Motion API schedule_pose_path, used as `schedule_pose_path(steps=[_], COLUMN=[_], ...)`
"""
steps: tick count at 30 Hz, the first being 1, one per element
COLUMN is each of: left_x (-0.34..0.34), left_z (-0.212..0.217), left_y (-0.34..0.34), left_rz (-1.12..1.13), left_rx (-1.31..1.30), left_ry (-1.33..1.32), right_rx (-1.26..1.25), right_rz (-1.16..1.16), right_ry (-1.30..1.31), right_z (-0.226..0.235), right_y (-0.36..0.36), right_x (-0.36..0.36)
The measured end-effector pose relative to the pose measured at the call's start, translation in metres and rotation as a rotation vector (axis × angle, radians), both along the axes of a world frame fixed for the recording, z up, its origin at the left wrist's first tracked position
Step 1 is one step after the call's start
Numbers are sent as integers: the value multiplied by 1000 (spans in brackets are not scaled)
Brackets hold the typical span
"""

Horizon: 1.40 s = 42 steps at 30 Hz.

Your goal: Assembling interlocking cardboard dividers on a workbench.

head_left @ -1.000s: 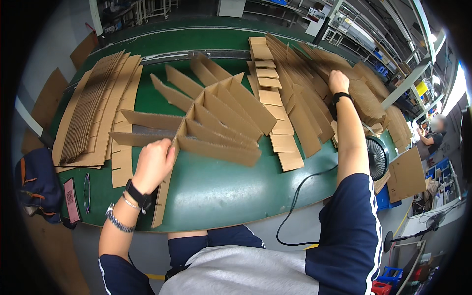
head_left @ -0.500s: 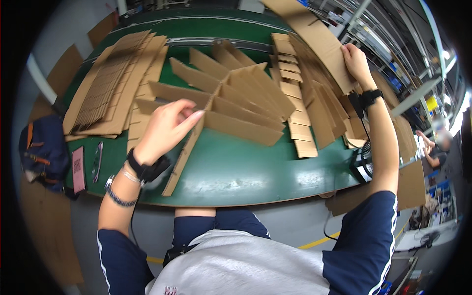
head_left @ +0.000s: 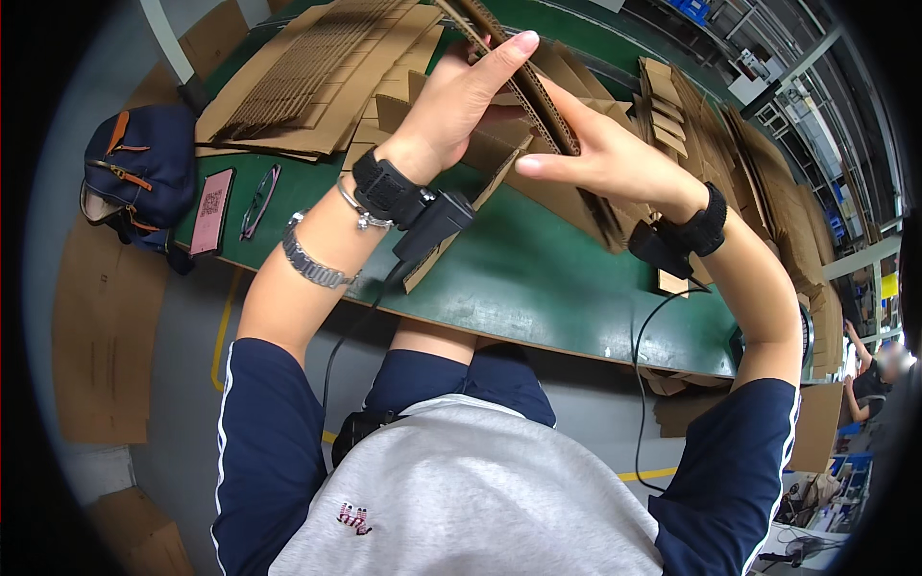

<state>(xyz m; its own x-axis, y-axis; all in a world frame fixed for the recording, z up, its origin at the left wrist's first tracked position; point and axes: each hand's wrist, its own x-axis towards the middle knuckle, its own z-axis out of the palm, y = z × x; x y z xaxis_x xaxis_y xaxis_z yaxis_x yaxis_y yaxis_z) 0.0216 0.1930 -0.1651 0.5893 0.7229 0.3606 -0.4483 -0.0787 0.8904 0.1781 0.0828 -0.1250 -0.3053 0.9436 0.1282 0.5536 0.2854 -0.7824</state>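
Observation:
Held up in front of me is a pair of brown cardboard strips [head_left: 544, 108], seen edge-on and slanting from upper left to lower right. My left hand [head_left: 449, 108] grips them near their upper part, its thumb laid across the edges. On the other side, my right hand [head_left: 619, 158] clasps the same strips lower down, its thumb on the near side and its fingers along the right face. Beneath and behind both hands stands a partly hidden cardboard divider [head_left: 547, 192] of crossed panels on the green table [head_left: 499, 288].
Slotted cardboard sheets [head_left: 317, 82] lie stacked at the left. More cardboard strips [head_left: 663, 115] are piled at the right. A navy bag [head_left: 144, 168], a pink phone [head_left: 211, 213] and glasses [head_left: 259, 202] rest at the left edge. A black cable [head_left: 636, 355] hangs near my right arm. Another person [head_left: 872, 384] is far right.
My right hand has come from the far-right pile to the middle, bringing cardboard with it. The left hand has risen from the divider and now grips the strips too. The view has shifted.

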Motion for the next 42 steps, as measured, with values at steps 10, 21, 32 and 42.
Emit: schedule_pose_path(steps=[10, 21, 32, 42], left_x=[-71, -124, -101, -119], left_z=[-6, -53, -69, -76], left_y=[18, 52, 25, 51], left_rz=[-30, -32, -40, -170], left_rx=[71, -194, 0, -354], left_ry=[191, 250, 403, 389], right_rx=[-230, 21, 71, 120], right_rz=[-152, -153, -187, -127], right_ry=[22, -494, -594, -572], right_z=[-10, -52, -49, -52], right_y=[-7, -10, -21, -24], right_x=[34, 22, -2, 0])
